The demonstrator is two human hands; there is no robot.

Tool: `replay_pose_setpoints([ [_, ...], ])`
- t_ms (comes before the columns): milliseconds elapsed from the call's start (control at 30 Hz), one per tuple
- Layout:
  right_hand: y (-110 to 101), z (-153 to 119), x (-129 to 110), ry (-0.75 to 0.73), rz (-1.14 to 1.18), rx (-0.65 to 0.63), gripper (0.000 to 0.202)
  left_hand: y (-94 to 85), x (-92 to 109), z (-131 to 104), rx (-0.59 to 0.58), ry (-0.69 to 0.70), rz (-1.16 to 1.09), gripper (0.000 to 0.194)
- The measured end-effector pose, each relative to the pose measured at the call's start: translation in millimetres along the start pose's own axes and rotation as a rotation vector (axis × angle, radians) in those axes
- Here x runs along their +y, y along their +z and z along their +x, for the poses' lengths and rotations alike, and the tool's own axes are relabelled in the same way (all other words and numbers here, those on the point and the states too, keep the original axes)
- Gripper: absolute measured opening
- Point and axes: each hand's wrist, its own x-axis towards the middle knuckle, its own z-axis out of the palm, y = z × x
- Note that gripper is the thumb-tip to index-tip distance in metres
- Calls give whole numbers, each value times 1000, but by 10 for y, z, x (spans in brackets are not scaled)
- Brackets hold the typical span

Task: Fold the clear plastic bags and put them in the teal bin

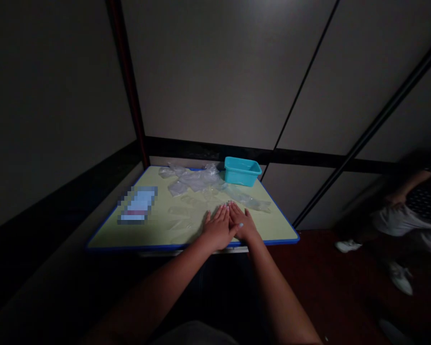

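Note:
My left hand (218, 230) lies palm down near the front edge of the pale yellow table (129, 237), its fingers stretched forward. Beside it my right hand (243, 224) also rests flat, and the two touch where the thumbs cross. Neither hand holds anything. Just beyond my fingertips is a long clear plastic bag (251, 199). A heap of crumpled clear plastic bags (197, 179) spreads across the back of the table. Left of my hands, faint transparent pieces (179, 211) lie flat; their kind is hard to make out.
A turquoise plastic basket (241, 178) stands at the back right of the table. A blurred-out rectangular object (138, 205), perhaps a phone, lies at the left. Grey wall panels (208, 76) rise behind. On the right, a person (413, 206) is on the dark red floor (309, 273).

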Motion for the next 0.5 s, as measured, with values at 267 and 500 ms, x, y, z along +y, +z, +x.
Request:
replay_pose_setpoints([
  [267, 11, 7, -24, 31, 24, 19, 59, -4, -175, -21, -28, -85, 22, 83],
  [500, 0, 10, -46, 54, 38, 12, 59, -50, -482, -170, -6, -144, 64, 74],
])
